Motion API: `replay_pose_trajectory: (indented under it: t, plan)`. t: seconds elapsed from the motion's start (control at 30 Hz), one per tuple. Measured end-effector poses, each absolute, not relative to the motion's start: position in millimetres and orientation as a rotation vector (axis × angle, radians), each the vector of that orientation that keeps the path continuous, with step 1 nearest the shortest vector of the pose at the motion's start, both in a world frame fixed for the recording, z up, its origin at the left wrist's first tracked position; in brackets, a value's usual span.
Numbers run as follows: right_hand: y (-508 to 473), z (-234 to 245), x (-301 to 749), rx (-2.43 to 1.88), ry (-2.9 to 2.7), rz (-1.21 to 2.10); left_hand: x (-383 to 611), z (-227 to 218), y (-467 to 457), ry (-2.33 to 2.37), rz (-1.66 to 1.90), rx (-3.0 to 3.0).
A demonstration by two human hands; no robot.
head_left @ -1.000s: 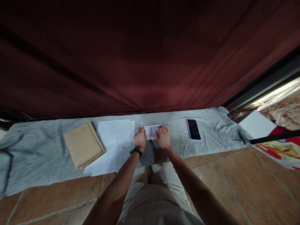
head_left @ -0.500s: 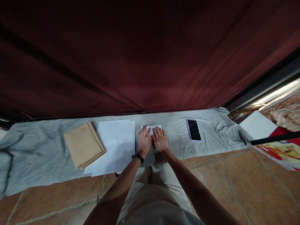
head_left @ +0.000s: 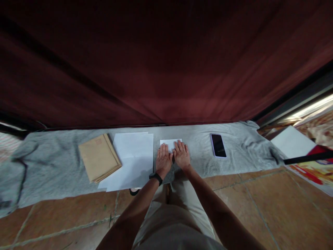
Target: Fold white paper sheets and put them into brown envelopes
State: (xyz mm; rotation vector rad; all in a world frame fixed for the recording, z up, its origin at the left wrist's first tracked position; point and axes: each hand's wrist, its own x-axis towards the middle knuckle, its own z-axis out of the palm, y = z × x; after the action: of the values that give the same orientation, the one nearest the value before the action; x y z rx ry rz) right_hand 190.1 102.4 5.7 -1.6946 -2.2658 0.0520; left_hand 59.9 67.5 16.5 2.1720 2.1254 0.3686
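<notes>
A small folded white paper lies flat on the grey cloth in front of me. My left hand, with a dark band on the wrist, rests palm down on its left part, fingers stretched forward. My right hand lies flat on the right part, fingers extended. Both hands cover the paper's near edge, and the thumbs almost meet between them. Just left of my left hand are larger white sheets, loosely stacked on the cloth.
A stack of brown envelopes overlaps the white sheets on the left. A phone with a dark screen lies to the right. The grey cloth runs along a dark red curtain. Tiled floor shows below; a colourful printed bag is far right.
My left hand has drawn slightly back toward me, so more of the small white paper's far edge shows. The whole view has shifted a little.
</notes>
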Motion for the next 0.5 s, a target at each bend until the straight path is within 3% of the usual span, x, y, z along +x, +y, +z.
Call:
replay_pose_trajectory:
  t: [0.33,0.5]
  plan:
    - [104,3,226,-1.836,-2.081,0.006,60,10,65,2.182,0.442,2.163]
    - [105,3,189,-1.657,-2.078,0.078,56,4,66,2.155,0.485,2.191]
